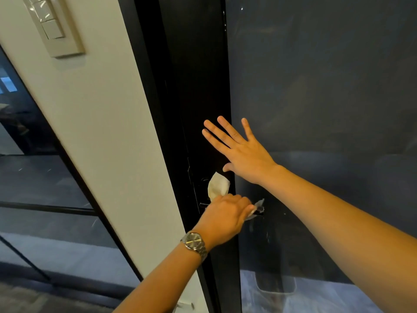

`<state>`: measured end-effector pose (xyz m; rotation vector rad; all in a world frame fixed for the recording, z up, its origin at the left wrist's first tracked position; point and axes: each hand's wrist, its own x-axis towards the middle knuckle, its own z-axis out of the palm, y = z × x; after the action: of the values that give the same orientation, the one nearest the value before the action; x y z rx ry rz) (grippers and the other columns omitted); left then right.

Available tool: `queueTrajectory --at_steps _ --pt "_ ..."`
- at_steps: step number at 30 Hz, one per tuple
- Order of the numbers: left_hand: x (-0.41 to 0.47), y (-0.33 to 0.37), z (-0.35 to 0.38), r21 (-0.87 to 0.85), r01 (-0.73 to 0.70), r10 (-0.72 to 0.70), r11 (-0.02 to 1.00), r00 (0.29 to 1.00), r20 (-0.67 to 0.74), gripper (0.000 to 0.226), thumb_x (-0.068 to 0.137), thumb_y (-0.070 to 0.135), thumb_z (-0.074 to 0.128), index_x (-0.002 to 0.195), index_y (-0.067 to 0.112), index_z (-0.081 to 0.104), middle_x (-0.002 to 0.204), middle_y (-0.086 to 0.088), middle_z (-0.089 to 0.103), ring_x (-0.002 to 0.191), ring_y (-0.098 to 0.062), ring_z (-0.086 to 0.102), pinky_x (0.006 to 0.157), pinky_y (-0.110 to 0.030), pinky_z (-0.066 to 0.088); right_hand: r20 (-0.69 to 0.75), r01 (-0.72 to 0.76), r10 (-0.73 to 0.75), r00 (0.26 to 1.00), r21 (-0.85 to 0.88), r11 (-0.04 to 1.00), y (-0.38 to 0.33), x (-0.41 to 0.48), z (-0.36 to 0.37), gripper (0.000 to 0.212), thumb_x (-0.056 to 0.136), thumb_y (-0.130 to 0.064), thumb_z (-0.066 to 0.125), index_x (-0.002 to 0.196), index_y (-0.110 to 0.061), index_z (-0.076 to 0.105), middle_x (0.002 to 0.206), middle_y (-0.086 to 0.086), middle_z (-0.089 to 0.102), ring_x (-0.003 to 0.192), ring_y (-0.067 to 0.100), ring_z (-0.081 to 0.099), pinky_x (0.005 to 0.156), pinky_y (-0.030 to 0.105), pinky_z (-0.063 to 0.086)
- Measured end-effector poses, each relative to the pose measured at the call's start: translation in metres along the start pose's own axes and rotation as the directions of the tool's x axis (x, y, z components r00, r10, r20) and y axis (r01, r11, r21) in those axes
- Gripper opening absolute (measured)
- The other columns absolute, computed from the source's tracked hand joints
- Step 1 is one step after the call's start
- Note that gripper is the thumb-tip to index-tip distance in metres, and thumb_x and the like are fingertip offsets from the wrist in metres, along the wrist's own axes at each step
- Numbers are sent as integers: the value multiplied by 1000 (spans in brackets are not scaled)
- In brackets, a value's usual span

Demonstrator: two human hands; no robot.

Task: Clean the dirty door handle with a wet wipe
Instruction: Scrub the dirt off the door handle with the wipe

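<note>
White wipe (218, 185) is bunching under the left hand (225, 216), whose fingers are curling round it and the mostly hidden door handle (204, 204). The right hand (243, 152) is pressing flat, fingers spread, on the black door (203, 86) just above the handle.

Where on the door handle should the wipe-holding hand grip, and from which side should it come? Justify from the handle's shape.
Grip the door handle along its bar, through the wet wipe, from the front with fingers curled over the top, as the left hand does. The bar runs level toward the glass and ends free, so a wrapped grip can slide along it.
</note>
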<state>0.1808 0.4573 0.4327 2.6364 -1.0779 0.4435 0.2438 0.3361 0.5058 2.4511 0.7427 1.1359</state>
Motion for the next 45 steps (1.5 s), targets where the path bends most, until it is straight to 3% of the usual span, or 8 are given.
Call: queueTrajectory --at_steps 5,10,15,20,28,31,37,45 --pt "4 14 11 76 26 -22 997 998 -51 52 88 41 11 92 13 55 85 -8 62 75 -26 54 71 -38 39 -12 -6 6 1000 -15 1000 0 0 2 113 62 -46 79 149 -16 12 158 4 16 143 23 1 109 57 8" --pt "9 12 13 167 -114 109 979 993 38 32 95 29 31 112 13 53 103 -10 62 86 -27 56 76 -38 40 27 5 -5 1000 30 1000 0 0 -1 111 67 -43 77 150 -17 7 157 2 -1 142 23 -6 109 57 2" --pt "3 4 7 163 -44 56 986 996 -70 34 92 37 31 87 19 58 77 -2 64 67 -20 58 62 -30 41 28 -8 7 1000 28 1000 1 0 0 112 65 -44 78 150 -17 9 159 4 9 142 23 -4 109 56 3" --pt "14 25 21 297 -153 147 943 988 41 31 64 35 70 93 24 62 73 5 64 59 -13 58 53 -22 42 40 -4 2 999 43 999 1 0 -1 112 66 -43 77 150 -18 8 159 4 8 143 23 -6 109 57 1" --pt "17 16 19 231 -111 111 967 994 16 30 84 34 34 78 21 61 64 5 64 53 -13 59 50 -22 42 4 -2 2 1000 15 1000 1 0 1 113 64 -45 79 149 -17 10 159 4 12 143 24 -1 109 57 5" --pt "25 32 17 343 -166 131 925 984 124 29 88 22 38 106 14 60 96 -6 65 79 -23 61 65 -31 43 22 3 -3 1000 30 1000 1 0 0 113 66 -44 77 149 -18 6 159 3 6 143 24 -4 109 57 4" --pt "5 -9 12 183 -353 340 918 935 99 39 75 17 69 112 19 57 102 -6 65 79 -21 64 65 -31 53 11 -9 8 1000 28 1000 -1 0 -1 114 63 -44 80 150 -17 11 159 3 10 143 23 -1 109 57 6" --pt "21 8 15 35 -360 360 932 933 13 21 87 23 55 97 8 66 96 -12 68 82 -26 65 67 -33 52 -11 -1 1 1000 13 1000 1 0 1 114 63 -45 79 149 -17 11 159 4 15 143 23 0 109 57 6"
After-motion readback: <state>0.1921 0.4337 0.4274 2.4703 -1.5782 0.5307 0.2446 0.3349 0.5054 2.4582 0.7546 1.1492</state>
